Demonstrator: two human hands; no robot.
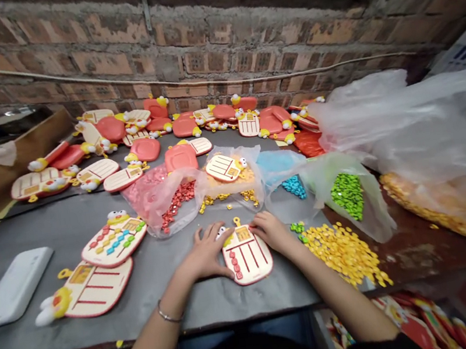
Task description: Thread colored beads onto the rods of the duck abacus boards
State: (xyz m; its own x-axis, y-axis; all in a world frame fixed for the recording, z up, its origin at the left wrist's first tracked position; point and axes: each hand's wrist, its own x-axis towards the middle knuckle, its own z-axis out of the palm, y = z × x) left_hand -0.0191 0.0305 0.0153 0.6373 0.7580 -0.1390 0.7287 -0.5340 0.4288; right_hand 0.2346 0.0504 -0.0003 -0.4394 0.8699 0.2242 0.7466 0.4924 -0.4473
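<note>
In front of me on the grey table lies a cream toy board (250, 257) with a red rim, a yellow ring and dark red slots. Several red beads sit in its left slot. My left hand (207, 254) grips the board's left side, its thumb by the red beads and its fingers near the bird head, which it partly covers. At the board's upper right corner is my right hand (271, 230), its fingertips closed together; anything between them is hidden. To the left, a board with red, yellow, blue and green beads (113, 240) overlaps a board with bare slots (101, 292).
Behind are bags of red beads (177, 201), yellow beads (249, 195), blue beads (294, 187) and green beads (346, 195). Loose yellow pieces (342, 251) are heaped at right. More boards (136, 151) line the brick wall. A white power bank (14, 286) lies left.
</note>
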